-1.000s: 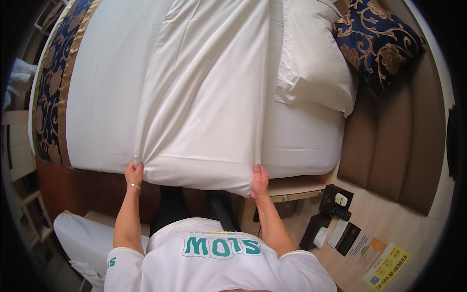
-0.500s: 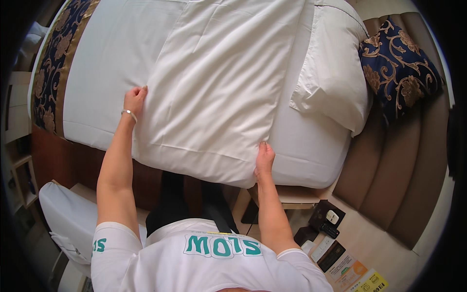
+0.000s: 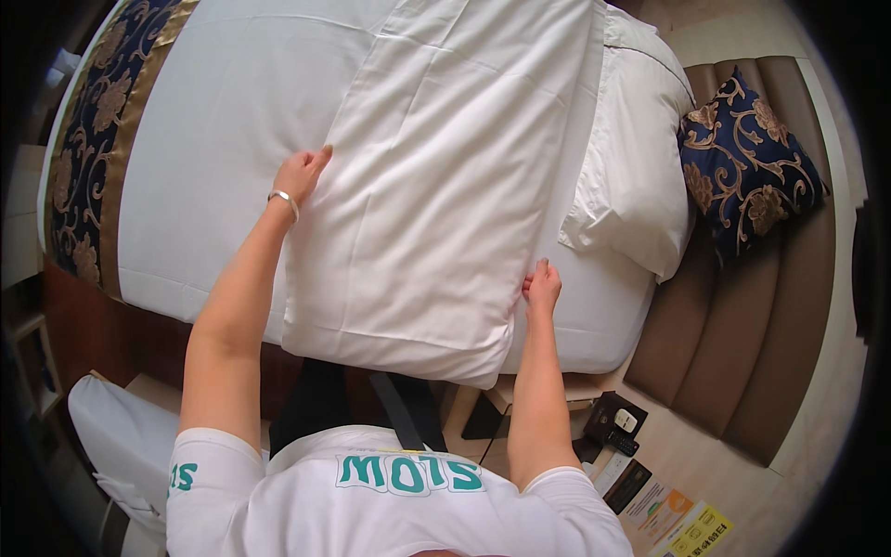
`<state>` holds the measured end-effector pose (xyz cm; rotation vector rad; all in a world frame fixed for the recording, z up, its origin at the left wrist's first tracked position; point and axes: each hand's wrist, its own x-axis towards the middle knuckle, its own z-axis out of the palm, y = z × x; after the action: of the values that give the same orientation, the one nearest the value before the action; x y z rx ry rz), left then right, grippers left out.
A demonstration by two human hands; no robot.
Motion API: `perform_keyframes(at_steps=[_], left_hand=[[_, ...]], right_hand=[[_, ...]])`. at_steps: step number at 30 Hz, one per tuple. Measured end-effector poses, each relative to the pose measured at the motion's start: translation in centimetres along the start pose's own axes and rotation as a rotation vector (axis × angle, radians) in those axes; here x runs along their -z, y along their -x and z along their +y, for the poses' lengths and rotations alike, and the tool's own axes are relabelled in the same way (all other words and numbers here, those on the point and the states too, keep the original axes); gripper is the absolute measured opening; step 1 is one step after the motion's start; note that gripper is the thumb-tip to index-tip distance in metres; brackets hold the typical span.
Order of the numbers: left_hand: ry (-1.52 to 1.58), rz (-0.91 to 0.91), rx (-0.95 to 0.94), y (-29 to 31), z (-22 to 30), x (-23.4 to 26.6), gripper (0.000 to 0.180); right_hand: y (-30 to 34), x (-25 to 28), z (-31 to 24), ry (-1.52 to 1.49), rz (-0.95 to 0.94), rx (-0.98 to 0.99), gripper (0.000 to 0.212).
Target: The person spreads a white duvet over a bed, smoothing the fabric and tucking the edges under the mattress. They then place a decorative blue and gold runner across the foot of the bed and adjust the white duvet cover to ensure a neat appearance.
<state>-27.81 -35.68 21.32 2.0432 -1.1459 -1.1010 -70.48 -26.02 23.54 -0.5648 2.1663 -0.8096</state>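
A wide white duvet [image 3: 436,204] lies across the bed with a broad band of it folded back, creased on the slant and hanging over the near side. My left hand [image 3: 304,174] is closed in a pinch at the left edge of that folded band. At its right edge, lower down and near the bed's side, the curled fingers of my right hand [image 3: 542,286] grip the duvet. A smooth white sheet [image 3: 594,320] shows to the right of the fold. Beyond it rests a white pillow [image 3: 636,158], tilted towards the headboard.
A navy cushion with gold flowers [image 3: 752,167] leans on the padded brown headboard [image 3: 733,343]. The patterned bed runner [image 3: 97,130] crosses the bed's far left. Lower right, a telephone [image 3: 617,432] stands near printed cards [image 3: 664,511]. A white-covered seat [image 3: 111,436] is at lower left.
My left hand has shifted right and a little farther away along the fold's left edge. My right hand has moved right and slightly upward. The folded band lies farther right.
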Motion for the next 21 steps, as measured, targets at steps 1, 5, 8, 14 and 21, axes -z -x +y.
perform_keyframes(at_steps=[1,5,8,14,21], left_hand=[[0.062,0.058,-0.015,-1.9,1.6,-1.1,0.056],[0.127,0.177,-0.126,-7.8,5.4,-2.9,0.038],[0.082,0.355,-0.192,-8.6,4.6,-2.7,0.031],[0.015,0.059,0.027,-12.1,4.5,-1.4,0.046],[0.435,0.171,-0.146,-16.5,8.9,-5.7,0.024]], right_hand=[[-2.5,-0.9,-0.1,0.081,0.070,0.141,0.033],[-5.7,-4.5,-3.0,-0.011,-0.044,0.266,0.033],[-6.0,-3.1,-1.5,-0.045,0.011,0.204,0.031],[-8.6,-2.5,-3.1,-0.008,-0.212,0.133,0.038],[-17.5,-6.7,-12.0,-0.250,-0.326,0.134,0.033]])
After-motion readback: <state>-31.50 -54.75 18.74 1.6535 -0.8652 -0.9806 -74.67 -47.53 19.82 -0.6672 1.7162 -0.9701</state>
